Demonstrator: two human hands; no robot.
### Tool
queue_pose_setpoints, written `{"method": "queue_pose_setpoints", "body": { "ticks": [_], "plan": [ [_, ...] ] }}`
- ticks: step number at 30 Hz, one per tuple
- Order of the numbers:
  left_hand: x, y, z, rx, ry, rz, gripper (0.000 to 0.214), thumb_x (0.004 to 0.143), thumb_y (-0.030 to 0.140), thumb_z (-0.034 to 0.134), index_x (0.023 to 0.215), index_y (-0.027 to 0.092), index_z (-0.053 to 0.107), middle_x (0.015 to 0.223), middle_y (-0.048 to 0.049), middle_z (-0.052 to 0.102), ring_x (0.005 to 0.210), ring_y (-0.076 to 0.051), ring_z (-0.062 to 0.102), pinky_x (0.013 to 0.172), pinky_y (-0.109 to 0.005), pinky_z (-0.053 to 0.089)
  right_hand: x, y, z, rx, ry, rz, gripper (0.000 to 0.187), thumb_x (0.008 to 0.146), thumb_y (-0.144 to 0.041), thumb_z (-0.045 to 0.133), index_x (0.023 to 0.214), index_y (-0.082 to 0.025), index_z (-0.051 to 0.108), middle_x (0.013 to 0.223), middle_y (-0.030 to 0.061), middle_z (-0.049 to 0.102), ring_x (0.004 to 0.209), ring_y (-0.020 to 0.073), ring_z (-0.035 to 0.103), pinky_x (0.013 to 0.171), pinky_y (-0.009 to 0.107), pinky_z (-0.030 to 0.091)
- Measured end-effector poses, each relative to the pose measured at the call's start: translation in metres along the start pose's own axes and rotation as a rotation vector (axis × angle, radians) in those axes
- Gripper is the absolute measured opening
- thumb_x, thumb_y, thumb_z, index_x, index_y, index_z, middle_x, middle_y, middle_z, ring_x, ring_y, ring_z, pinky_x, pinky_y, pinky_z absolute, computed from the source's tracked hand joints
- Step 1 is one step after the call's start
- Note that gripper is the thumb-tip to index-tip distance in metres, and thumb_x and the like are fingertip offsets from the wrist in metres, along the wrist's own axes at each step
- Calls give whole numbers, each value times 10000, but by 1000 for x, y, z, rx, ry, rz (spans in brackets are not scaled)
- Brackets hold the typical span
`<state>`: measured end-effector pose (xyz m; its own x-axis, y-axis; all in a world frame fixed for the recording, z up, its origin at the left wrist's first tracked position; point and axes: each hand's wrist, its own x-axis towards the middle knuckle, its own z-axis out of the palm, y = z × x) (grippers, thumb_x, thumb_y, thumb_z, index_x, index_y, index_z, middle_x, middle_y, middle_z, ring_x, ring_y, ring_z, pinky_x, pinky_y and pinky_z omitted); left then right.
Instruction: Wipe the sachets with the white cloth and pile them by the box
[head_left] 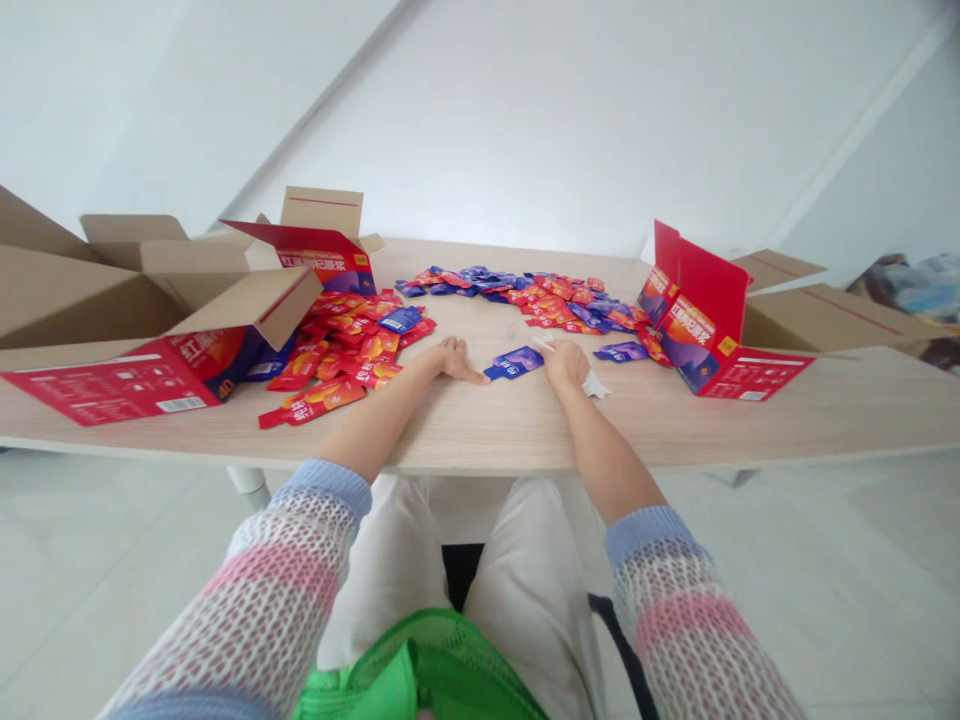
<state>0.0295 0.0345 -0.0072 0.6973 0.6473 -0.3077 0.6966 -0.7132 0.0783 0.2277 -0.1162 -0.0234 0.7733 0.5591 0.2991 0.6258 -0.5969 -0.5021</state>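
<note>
A blue sachet [516,362] lies flat on the wooden table [525,425] between my hands. My left hand [451,359] rests on the table with fingers curled and one finger stretched out, its tip touching the sachet's left end. My right hand [566,362] is closed around a white cloth or tissue [596,384] and sits against the sachet's right end. A heap of red and orange sachets [341,350] lies to the left of my left hand.
Several blue and red sachets [540,293] spread along the table's far side. An open red box [701,320] stands at the right, another open red box [180,365] at the left, with brown cartons [82,290] behind.
</note>
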Motion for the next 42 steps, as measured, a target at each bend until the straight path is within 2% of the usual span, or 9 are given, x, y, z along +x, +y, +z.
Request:
{"method": "queue_pose_setpoints", "body": {
  "ticks": [4, 7, 10, 14, 18, 22, 24, 34, 42],
  "plan": [
    [-4, 1, 1, -6, 12, 22, 1374, 524, 854, 537, 1495, 32, 20, 1532, -211, -36, 1407, -316, -10, 1128, -390, 129, 4, 8, -7, 218, 96, -158, 402, 844, -535, 507, 1080, -274, 700, 1034, 72, 706, 946, 237, 638, 804, 324, 466],
    [-5, 7, 3, -31, 57, -18, 1346, 545, 860, 510, 1488, 9, 63, 1535, -215, 28, 1411, -310, 23, 1133, -364, 112, 2, 7, -7, 396, 68, -351, 417, 849, -530, 499, 1049, -233, 712, 1042, 52, 706, 957, 225, 636, 833, 317, 469],
    [-5, 17, 8, -79, 150, -161, 1329, 551, 859, 503, 1488, 21, 70, 1542, -192, 55, 1414, -301, 34, 1132, -394, 112, -6, -1, -3, 458, -71, -504, 379, 836, -509, 537, 994, -224, 731, 1006, 36, 715, 926, 207, 644, 818, 288, 473],
    [-5, 22, 9, -88, 181, -214, 1361, 516, 840, 565, 1487, 24, 73, 1542, -190, 71, 1417, -290, 45, 1132, -397, 112, -14, -12, -3, 264, -397, -620, 326, 793, -495, 605, 978, -263, 740, 954, -7, 728, 901, 188, 647, 767, 235, 467],
    [-4, 15, 1, -81, 103, -122, 1405, 472, 826, 625, 1494, 34, 76, 1531, -225, 89, 1405, -332, 98, 1116, -395, 177, -17, -19, -7, 69, -464, -525, 347, 773, -522, 619, 1018, -300, 725, 988, -19, 722, 945, 184, 630, 761, 216, 449],
    [-6, 8, -9, -75, -22, -9, 1262, 495, 824, 623, 1508, 292, 89, 1560, -113, 10, 1393, -394, 46, 1090, -511, 179, -18, -20, -6, -4, -387, -439, 388, 769, -558, 605, 1054, -316, 710, 1010, -8, 715, 939, 185, 628, 758, 222, 437],
    [-8, 6, -13, -80, -64, 46, 1200, 503, 806, 637, 1490, 365, 116, 1565, -62, 2, 1388, -409, 26, 1086, -538, 157, -17, -19, -4, -22, -342, -410, 408, 772, -588, 582, 1054, -322, 710, 1000, 1, 716, 934, 193, 628, 746, 233, 435],
    [-14, -3, -16, -70, -85, 142, 1205, 475, 774, 677, 1481, 375, 146, 1566, -51, 50, 1393, -390, -1, 1100, -507, 121, -8, -4, -4, -123, -230, -158, 442, 749, -639, 563, 1040, -341, 710, 1014, 60, 703, 961, 241, 627, 748, 290, 439],
    [-2, -10, -11, -31, -110, 143, 1171, 501, 827, 604, 1483, 367, 163, 1564, -89, 11, 1386, -411, -6, 1079, -537, 152, -13, -1, -7, -139, -186, -117, 444, 835, -606, 463, 1091, -326, 693, 1033, 99, 696, 994, 252, 625, 785, 310, 440]
  ]
}}
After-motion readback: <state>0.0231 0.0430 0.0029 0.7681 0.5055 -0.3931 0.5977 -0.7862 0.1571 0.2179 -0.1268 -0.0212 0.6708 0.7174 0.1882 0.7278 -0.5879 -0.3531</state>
